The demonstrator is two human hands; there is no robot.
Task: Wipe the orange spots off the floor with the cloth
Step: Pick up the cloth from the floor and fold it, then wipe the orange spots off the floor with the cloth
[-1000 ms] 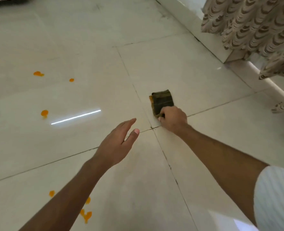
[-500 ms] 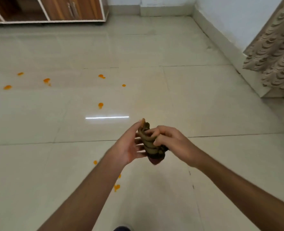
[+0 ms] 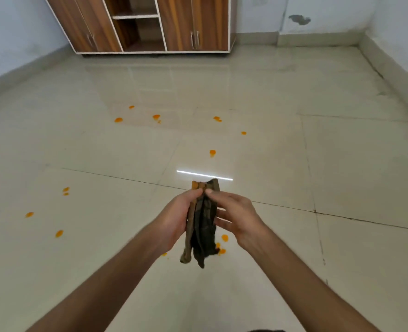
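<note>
A dark olive cloth [image 3: 201,226], stained orange at its top edge, hangs in the air between my hands. My left hand [image 3: 176,218] holds its left side with the thumb at the top. My right hand [image 3: 234,216] pinches the top of the cloth with thumb and forefinger. Several orange spots lie on the pale tiled floor: one [image 3: 212,152] just ahead, a cluster [image 3: 223,244] below the cloth, others at far centre [image 3: 156,116] and at the left [image 3: 59,233].
A wooden cabinet [image 3: 174,22] with open shelves stands against the far wall. A skirting board [image 3: 394,68] runs along the right wall. A bright light reflection [image 3: 204,175] streaks the glossy floor [image 3: 342,164] ahead of my hands.
The right hand picked the cloth up off the floor and the left hand joined it. The cloth now hangs longer, unfolded downward. The view has risen to show the cabinet.
</note>
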